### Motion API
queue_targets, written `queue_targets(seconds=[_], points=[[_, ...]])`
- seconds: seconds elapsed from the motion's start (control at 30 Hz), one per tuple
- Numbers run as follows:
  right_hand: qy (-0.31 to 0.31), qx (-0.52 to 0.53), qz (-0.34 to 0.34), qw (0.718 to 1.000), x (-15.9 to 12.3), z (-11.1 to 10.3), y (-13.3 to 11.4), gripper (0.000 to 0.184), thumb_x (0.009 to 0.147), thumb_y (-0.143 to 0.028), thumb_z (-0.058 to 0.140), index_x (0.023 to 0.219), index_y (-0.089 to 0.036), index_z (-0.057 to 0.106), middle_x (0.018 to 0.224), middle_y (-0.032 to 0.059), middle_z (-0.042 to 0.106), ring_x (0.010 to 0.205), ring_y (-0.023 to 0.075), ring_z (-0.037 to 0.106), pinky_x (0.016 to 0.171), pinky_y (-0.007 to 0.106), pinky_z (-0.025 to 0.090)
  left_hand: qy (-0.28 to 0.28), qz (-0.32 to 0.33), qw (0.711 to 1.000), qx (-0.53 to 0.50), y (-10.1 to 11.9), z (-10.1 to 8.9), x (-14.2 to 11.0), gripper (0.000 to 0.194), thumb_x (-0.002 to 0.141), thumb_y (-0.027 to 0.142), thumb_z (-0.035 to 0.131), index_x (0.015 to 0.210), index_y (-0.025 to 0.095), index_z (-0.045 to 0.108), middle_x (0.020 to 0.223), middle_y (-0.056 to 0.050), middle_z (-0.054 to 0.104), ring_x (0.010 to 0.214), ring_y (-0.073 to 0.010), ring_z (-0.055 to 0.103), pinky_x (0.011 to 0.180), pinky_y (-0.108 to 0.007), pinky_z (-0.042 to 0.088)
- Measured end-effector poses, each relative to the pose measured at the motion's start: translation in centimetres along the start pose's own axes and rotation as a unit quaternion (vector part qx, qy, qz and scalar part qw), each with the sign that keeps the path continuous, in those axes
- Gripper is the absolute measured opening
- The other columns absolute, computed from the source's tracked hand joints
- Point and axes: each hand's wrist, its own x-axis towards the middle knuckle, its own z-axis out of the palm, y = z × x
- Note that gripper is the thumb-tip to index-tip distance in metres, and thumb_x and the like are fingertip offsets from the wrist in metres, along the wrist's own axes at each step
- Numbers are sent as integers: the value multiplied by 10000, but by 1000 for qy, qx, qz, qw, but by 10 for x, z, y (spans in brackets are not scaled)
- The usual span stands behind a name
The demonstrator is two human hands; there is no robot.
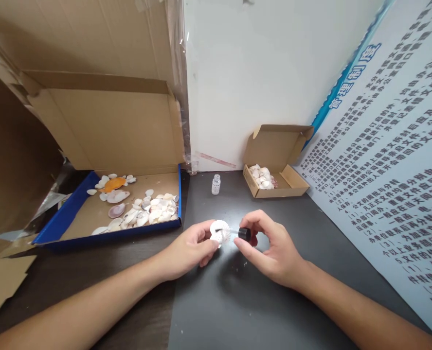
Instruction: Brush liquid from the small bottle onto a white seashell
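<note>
Between the thumb and fingers of my left hand (189,250) is a white ribbed seashell (219,227). It looks like two shell pieces close together, though my fingers hide part of them. My right hand (276,250) pinches the black cap (244,234) of an applicator. From the cap a thin pale stem (232,231) points left and reaches the shell's edge; whether its tip touches the shell I cannot tell. Beyond my hands a small clear bottle (216,185) stands upright without its cap, a label on its side.
At the left lies a blue-edged cardboard box (73,209) with its lid raised, holding many shells (153,210) and an orange shell (114,184). A smaller open cardboard box (282,192) with white shells (262,178) stands at the back right. A printed board (384,146) leans along the right.
</note>
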Motion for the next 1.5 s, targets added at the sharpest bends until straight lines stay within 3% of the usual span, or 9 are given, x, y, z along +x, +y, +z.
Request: queue_targets(seconds=[0.1,0.3,0.47,0.77,1.07,1.37,1.5], points=[[39,-30,19,999,2,0,1,172,854,-195,621,935,-226,472,698,-53,504,552,90,505,539,230,437,1,-4,1000,-1,0,0,0,165,832,310,537,919,171,517,623,66,444,492,-68,375,488,-213,319],[-4,19,24,1000,1,-3,-1,181,846,-204,638,921,-230,475,698,-53,522,557,91,507,545,227,449,-6,-3,1000,-2,0,0,0,185,828,327,537,921,169,516,617,72,435,494,-70,370,482,-214,314],[30,2,29,999,1,-5,-1,186,841,-197,637,914,-234,470,686,-56,508,559,95,490,550,234,441,-6,-4,1000,2,1,1,0,176,830,324,535,914,171,510,635,71,436,500,-67,370,491,-217,308],[-4,21,21,1000,-2,-4,-5,215,818,-207,666,895,-239,468,660,-62,489,547,102,496,535,240,445,-11,9,1000,26,-3,1,-1,210,874,380,519,925,177,503,634,70,419,514,-73,366,486,-213,308],[6,-4,21,1000,-1,-5,-4,195,817,-198,654,878,-230,471,652,-62,501,533,96,501,534,237,449,-26,28,998,39,0,5,-2,86,885,258,474,883,174,494,700,54,408,575,-78,355,511,-203,315],[65,-24,12,998,-1,-6,-3,185,824,-175,645,895,-231,483,673,-60,506,555,91,492,550,231,438,-24,31,998,47,1,6,-3,94,880,247,482,816,181,463,699,54,397,584,-79,364,533,-209,323],[31,13,3,999,-3,-6,-3,178,828,-190,639,908,-236,486,691,-55,506,579,101,498,572,244,441,-23,9,999,34,-2,4,-2,107,890,291,488,869,188,467,698,58,401,562,-78,348,492,-207,298]])
